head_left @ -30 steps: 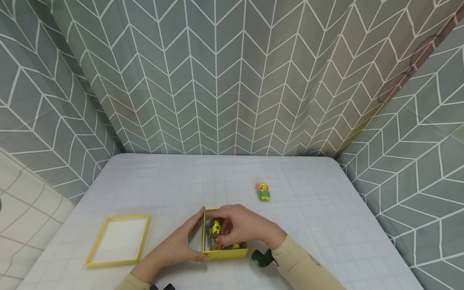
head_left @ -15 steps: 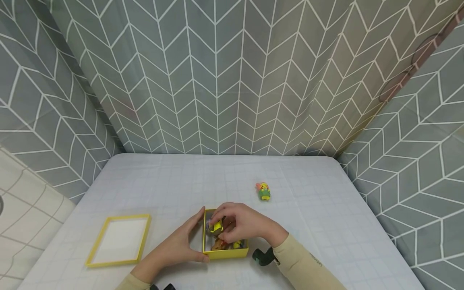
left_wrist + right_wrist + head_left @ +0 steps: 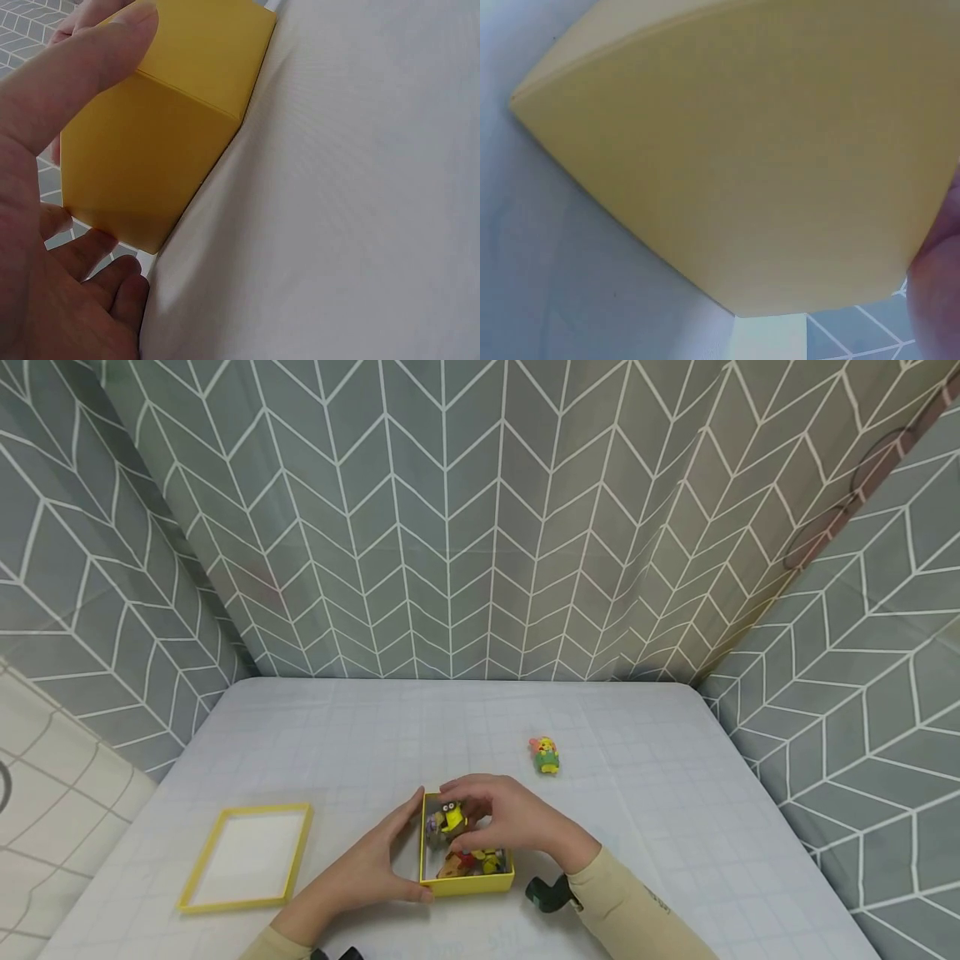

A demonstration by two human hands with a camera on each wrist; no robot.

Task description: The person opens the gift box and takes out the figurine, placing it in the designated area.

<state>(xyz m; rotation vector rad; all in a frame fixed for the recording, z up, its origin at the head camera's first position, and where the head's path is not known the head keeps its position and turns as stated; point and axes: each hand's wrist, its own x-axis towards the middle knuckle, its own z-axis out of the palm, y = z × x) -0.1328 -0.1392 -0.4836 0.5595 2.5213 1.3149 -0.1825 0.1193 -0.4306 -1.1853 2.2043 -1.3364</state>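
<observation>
In the head view a yellow open box [image 3: 472,886] sits near the table's front. My left hand [image 3: 375,864] grips its left side, thumb at the near corner and fingers toward the far one; in the left wrist view the thumb presses the yellow box [image 3: 142,150]. Over the box, my right hand [image 3: 510,818] spreads thumb and index finger around a yellow figurine [image 3: 453,817] with big eyes. Beside that lies a purplish-grey figurine [image 3: 433,828]. Along the near wall are a brown-and-red figurine [image 3: 456,864] and another yellow figurine [image 3: 491,862]. The right hand covers the far right of the box.
A yellow-rimmed white lid [image 3: 243,860] lies upturned on the left of the table. Farther back, right of the box, is a yellow, green and pink figurine [image 3: 545,755]. A patterned grey curtain [image 3: 480,527] hangs behind the white-covered table [image 3: 375,727].
My right fingers have spread apart and lifted slightly. The big-eyed yellow figurine has turned and shifted a little right, and more of the figurines along the near wall shows. The left hand stays put.
</observation>
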